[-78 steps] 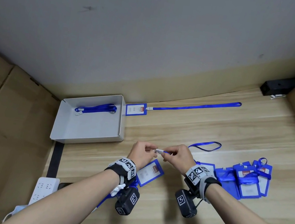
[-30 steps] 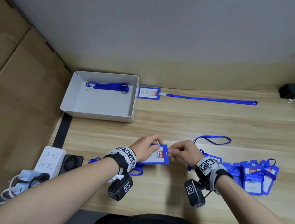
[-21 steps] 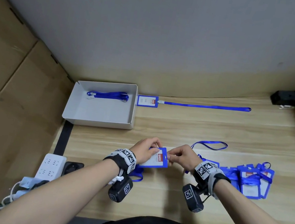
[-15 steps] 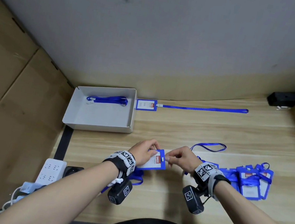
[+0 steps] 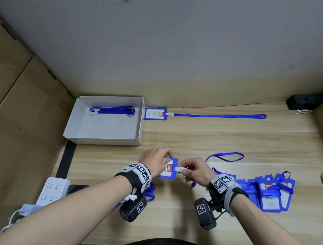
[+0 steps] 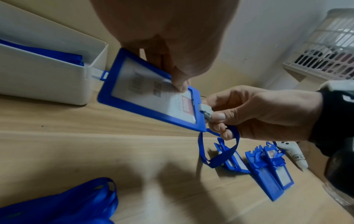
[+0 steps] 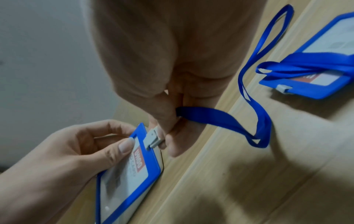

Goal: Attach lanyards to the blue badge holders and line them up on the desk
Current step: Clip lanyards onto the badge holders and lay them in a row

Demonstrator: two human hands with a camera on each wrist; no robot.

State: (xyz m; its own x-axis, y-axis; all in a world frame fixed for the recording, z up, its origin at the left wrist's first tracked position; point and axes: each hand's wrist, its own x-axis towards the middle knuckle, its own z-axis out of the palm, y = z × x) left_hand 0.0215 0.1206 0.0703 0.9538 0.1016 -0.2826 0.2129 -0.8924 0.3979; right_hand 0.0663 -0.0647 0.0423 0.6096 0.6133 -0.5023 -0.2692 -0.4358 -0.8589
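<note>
My left hand (image 5: 154, 159) pinches the blue badge holder (image 5: 169, 168), thumb on its face, held just above the desk (image 5: 207, 138) at centre. My right hand (image 5: 195, 173) at 3 o'clock of it pinches the grey clip (image 5: 178, 169) at the holder's slot; the blue lanyard (image 5: 225, 156) trails off toward 2 o'clock. Finished badge (image 5: 155, 114) lies at 12 beside the white box (image 5: 139, 118). Pile of holders (image 5: 268, 191) at 3.

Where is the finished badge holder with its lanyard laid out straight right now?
In the head view, the finished badge holder lies at the desk's far edge, right beside the white box. Its lanyard runs straight to the right along the wall.
</note>
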